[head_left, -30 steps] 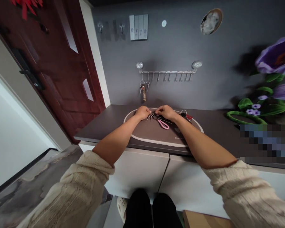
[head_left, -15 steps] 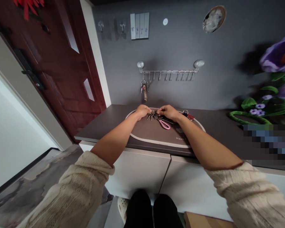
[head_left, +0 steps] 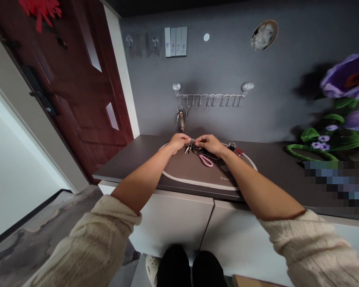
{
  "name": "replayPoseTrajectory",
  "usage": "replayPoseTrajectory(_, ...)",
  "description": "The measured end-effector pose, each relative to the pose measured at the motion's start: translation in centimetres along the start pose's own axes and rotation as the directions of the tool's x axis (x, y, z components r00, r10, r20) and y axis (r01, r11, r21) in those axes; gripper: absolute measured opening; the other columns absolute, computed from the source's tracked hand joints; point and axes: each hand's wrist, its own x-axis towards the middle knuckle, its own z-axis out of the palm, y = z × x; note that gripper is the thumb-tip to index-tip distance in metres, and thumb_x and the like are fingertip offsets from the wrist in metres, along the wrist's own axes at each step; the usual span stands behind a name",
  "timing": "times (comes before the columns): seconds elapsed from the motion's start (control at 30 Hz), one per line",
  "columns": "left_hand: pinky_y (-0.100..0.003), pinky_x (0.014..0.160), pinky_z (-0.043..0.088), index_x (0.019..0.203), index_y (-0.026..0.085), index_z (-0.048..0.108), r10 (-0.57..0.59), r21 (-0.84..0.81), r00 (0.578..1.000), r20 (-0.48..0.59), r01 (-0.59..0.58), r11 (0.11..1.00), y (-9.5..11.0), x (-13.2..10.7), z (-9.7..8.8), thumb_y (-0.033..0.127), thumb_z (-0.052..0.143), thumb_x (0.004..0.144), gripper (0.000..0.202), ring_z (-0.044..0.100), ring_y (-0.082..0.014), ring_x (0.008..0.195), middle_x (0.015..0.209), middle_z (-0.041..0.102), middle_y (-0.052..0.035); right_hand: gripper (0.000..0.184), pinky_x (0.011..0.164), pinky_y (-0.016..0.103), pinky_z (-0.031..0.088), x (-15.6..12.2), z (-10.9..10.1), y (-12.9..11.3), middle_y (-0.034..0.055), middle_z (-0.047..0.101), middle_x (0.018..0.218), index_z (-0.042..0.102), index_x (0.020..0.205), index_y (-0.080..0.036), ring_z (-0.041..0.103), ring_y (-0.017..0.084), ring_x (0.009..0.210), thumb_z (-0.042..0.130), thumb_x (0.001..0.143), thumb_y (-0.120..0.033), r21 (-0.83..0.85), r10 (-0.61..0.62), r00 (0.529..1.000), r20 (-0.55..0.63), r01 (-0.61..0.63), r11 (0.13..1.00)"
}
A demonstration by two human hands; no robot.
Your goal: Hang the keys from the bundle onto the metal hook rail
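My left hand (head_left: 177, 142) and my right hand (head_left: 208, 143) meet over a dark oval mat (head_left: 194, 175) on the cabinet top. Both are pinched on a bunch of keys (head_left: 190, 146) held between them, just above the mat. A pink strap (head_left: 206, 160) trails from the bunch onto the mat below my right hand. A second key set with a red tag (head_left: 235, 149) lies on the mat just right of my right wrist.
A metal hook rail (head_left: 211, 95) is fixed to the grey wall above, with one key set (head_left: 181, 117) hanging at its left end. A dark red door (head_left: 68, 79) stands to the left. Purple artificial flowers (head_left: 341, 103) sit at the right.
Both hands have lifted the bunch of keys slightly off the mat; the view has tilted a little. The hands stay together at the same spot.
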Motion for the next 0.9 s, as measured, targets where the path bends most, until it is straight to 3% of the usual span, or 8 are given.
replayPoseTrajectory(0.47, -0.02, 0.055, 0.033, 0.074, 0.012, 0.061, 0.013, -0.261, 0.999, 0.037, -0.003, 0.965, 0.2, 0.2, 0.1, 0.02, 0.059, 0.064, 0.013, 0.046, -0.005, 0.052, 0.063, 0.058, -0.0013, 0.022, 0.055, 0.02, 0.04, -0.6, 0.3, -1.1, 0.0012, 0.06, 0.065, 0.059, 0.072, -0.013, 0.05, 0.008, 0.055, 0.062, 0.061, -0.032, 0.059, -0.107, 0.993, -0.055, 0.11, 0.992)
replayPoseTrajectory(0.63, -0.02, 0.052, 0.031, 0.071, 0.012, 0.061, 0.064, -0.359, 0.997, 0.053, -0.041, 0.932, 0.2, 0.2, 0.5, 0.024, 0.062, 0.061, 0.016, 0.046, -0.0057, 0.051, 0.06, 0.056, -0.0002, 0.025, 0.057, 0.022, 0.039, -0.6, 0.1, -1.4, 0.0005, 0.057, 0.064, 0.058, 0.071, -0.013, 0.048, 0.008, 0.055, 0.059, 0.061, -0.036, -0.027, -0.158, 0.981, -0.111, 0.156, 0.987)
replayPoseTrajectory(0.9, -0.019, 0.051, 0.032, 0.074, 0.013, 0.063, 0.118, -0.402, 0.993, -0.025, -0.118, 0.908, 0.8, -0.1, 0.7, 0.029, 0.066, 0.057, 0.024, 0.045, -0.0055, 0.051, 0.063, 0.058, -0.0004, 0.023, 0.061, 0.023, 0.037, -0.1, -0.2, -1.4, 0.0006, 0.055, 0.066, 0.056, 0.069, -0.013, 0.047, 0.009, 0.06, 0.054, 0.063, -0.035, -0.107, -0.24, 0.95, -0.2, 0.222, 0.969)
